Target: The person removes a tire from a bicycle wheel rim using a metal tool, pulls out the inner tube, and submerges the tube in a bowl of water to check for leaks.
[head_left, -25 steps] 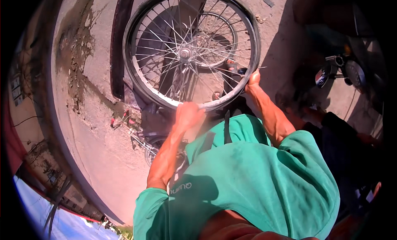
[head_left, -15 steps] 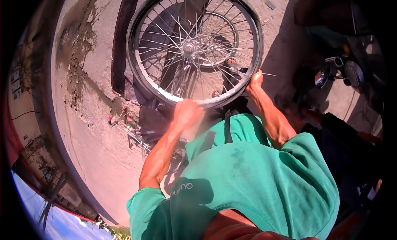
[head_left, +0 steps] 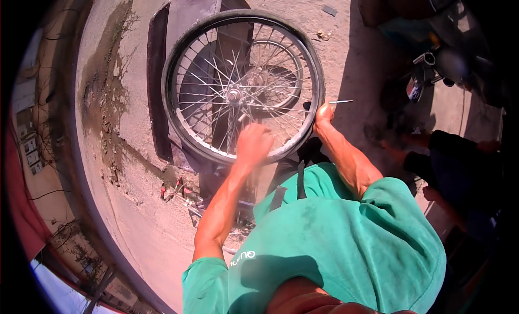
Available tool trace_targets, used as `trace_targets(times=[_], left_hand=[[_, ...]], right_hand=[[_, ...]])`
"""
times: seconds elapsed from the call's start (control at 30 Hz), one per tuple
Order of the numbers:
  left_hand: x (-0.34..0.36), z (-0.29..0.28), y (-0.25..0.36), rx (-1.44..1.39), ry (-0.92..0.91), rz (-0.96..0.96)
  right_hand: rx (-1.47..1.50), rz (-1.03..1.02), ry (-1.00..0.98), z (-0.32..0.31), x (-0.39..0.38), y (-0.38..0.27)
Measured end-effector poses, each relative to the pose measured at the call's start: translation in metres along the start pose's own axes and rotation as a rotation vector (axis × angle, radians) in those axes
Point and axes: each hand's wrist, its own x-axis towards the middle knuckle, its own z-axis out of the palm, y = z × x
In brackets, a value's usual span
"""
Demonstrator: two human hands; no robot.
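Note:
A spoked bicycle wheel point(head_left: 181, 119) with a black tyre is tilted up in front of me. My right hand point(head_left: 324, 116) is closed around its right edge, and a thin metal rod point(head_left: 341, 101) sticks out past those fingers. A small dark end shows on the inner side of the rim there and may belong to the rod. My left hand point(head_left: 254, 143) is over the lower spokes, just inside the rim, with its fingers curled in. Motion blurs it, and what it holds, if anything, cannot be made out.
Behind the wheel stands a dark metal frame point(head_left: 159, 81) with a smaller spoked wheel point(head_left: 299, 70). Red-handled tools point(head_left: 163, 192) lie on the ground at lower left. A motorcycle point(head_left: 427, 60) and a person in dark clothes are in the shade to the right.
The wheel sits lower and further left in view. My left hand has moved from the bottom rim up over the spokes. My right hand keeps its grip on the wheel's edge.

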Motion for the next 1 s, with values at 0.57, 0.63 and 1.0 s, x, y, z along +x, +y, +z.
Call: trace_targets(times=[0.57,0.63,1.0], left_hand=[[0.425,0.057,0.074,0.737,-0.571,0.408],[0.440,0.048,0.079,0.703,-0.592,0.383],[0.499,0.063,0.055,0.688,-0.877,0.111]], right_hand=[[-0.719,-0.299,-0.203,0.078,0.040,-0.125],[-0.722,-0.277,-0.235,0.088,0.044,-0.141],[-0.683,-0.288,-0.475,0.112,0.072,-0.156]])
